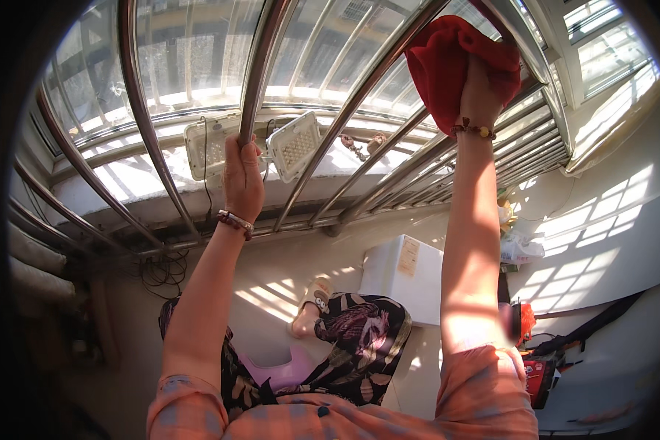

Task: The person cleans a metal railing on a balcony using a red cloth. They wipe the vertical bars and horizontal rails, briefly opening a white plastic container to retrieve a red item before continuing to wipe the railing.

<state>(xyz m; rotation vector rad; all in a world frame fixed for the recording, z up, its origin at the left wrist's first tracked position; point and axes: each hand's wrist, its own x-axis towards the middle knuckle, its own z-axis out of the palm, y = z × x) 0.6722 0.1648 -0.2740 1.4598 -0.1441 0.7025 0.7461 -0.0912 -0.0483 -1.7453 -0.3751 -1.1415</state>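
Observation:
My left hand point(244, 179) grips an upright metal bar point(258, 71) of a window railing, its fingers wrapped around the tube. High on the right, my right hand point(479, 91) holds a red cloth point(443, 66) against the railing near its upper corner. The cloth covers the part of the bars behind it, and some of my fingers are hidden in its folds. Beyond the bars, two white LED floodlights point(296, 147) with a dark cable stand on the sunlit window ledge point(126, 179).
A white box point(429, 275) stands on the tiled floor below my right arm. Beneath me is a pink plastic stool point(280, 368). Coiled black cables point(163, 272) lie at the railing's foot. A plastic bag point(520, 246) and a dark umbrella point(588, 324) are at the right.

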